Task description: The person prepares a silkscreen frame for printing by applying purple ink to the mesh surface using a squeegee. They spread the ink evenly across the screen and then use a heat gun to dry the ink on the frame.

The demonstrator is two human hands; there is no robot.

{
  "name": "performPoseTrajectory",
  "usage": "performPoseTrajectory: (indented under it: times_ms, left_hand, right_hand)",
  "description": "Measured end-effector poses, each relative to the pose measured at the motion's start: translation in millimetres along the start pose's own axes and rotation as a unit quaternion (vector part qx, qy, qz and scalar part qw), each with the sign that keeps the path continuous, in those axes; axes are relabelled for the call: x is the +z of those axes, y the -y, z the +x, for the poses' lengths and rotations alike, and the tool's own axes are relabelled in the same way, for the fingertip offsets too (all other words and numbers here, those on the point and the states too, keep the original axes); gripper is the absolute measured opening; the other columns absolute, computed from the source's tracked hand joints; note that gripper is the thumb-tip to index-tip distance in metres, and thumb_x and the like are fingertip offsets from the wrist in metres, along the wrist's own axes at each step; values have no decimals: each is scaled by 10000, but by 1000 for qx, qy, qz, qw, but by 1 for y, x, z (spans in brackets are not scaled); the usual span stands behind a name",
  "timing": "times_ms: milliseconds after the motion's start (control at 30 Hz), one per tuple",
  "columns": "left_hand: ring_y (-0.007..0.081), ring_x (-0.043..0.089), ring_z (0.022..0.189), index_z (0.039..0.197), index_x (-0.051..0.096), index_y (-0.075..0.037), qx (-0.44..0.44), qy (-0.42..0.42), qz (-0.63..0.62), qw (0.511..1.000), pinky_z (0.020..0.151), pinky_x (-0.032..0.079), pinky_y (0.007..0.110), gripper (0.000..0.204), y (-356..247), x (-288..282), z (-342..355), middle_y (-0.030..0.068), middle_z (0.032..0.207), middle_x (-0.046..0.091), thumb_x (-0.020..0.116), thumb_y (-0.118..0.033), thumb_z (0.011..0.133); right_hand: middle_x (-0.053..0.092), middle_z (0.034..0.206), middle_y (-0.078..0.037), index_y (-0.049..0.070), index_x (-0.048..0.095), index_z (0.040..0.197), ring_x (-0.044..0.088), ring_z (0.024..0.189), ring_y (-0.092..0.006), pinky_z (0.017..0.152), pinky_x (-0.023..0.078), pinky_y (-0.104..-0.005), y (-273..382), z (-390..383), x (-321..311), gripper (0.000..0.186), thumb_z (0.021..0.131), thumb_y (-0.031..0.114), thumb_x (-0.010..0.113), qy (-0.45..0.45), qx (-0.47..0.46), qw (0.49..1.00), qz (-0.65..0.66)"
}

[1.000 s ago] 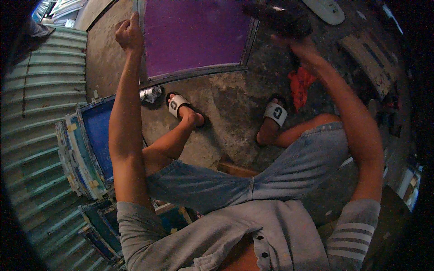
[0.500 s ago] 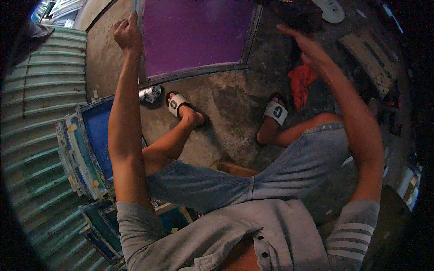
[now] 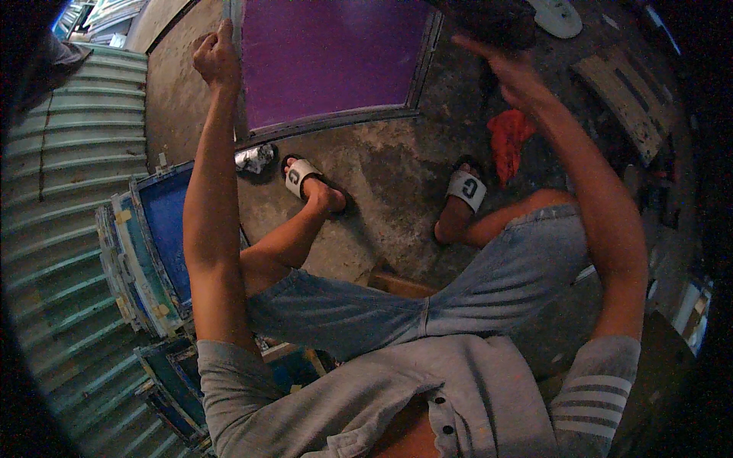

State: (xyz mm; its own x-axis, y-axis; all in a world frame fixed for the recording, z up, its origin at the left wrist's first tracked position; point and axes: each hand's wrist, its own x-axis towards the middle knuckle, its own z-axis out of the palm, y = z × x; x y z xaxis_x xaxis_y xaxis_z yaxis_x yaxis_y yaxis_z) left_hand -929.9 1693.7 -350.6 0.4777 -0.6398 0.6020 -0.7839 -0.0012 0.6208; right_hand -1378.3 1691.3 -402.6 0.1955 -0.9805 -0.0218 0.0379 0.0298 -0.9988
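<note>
A purple screen (image 3: pixel 336 61) in a grey rectangular frame stands in front of me, its upper end cut off by the picture's edge. My left hand (image 3: pixel 216 57) is closed round the frame's left side near the top, thumb pointing up. To the right of the frame my right hand (image 3: pixel 513 72) is stretched toward it, somewhat blurred. Its fingers reach out and I see nothing in them; a gap shows between the fingertips and the frame's right side. Below that hand a red cloth (image 3: pixel 509 141) hangs or lies crumpled.
Several stacked frames with blue and green screens (image 3: pixel 164 221) lean at my left, beside a corrugated metal wall (image 3: pixel 72 229). Crumpled silver foil (image 3: pixel 256 159) lies by my sandalled foot (image 3: pixel 303 177). A slotted board (image 3: pixel 626 99) and a pale oval object (image 3: pixel 557 17) are at the right.
My right hand has moved slightly left and up, closer to the frame's right side. The left hand and the frame have hardly moved.
</note>
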Motion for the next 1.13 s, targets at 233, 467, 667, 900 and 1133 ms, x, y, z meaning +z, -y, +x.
performPoseTrajectory:
  times_ms: [233,467,667,900,1133]
  left_hand:
    - [324,603,971,875,715,67,15,11,5,1000,890,441,405,458,5,-5,3,214,1027,638,696,-386,808]
    - [332,593,1001,892,722,54,-4,13,2,1000,912,434,407,455,2,-6,-1,217,1037,635,692,-391,805]
    - [327,586,994,863,721,50,-4,5,0,1000,909,434,415,441,4,0,-2,205,1022,628,700,-386,797]
    - [327,578,999,847,726,43,50,20,25,998,909,435,424,452,24,2,7,195,1016,623,709,-405,795]
    - [307,590,989,812,745,-10,49,-5,74,996,900,439,412,462,24,2,14,176,905,685,646,-460,846]
  right_hand:
    - [617,1237,-38,82,602,1247,545,1166,-193,1047,403,-380,7,-1,14,535,760,160,808,31,-27,999,11]
    - [625,1219,-32,91,607,1245,551,1152,-188,1030,412,-371,34,-13,15,524,766,177,803,134,-49,987,73]
    - [633,1203,-26,93,607,1247,565,1117,-174,993,436,-351,26,-24,15,507,786,209,784,109,-75,981,-139]
    - [641,1202,-32,70,591,1261,585,1062,-156,952,466,-341,-34,-20,-9,497,796,128,759,120,48,970,-204]
    - [645,1198,-35,82,587,1278,584,1069,-159,954,468,-335,-44,-14,-17,529,781,86,768,204,62,953,-217]
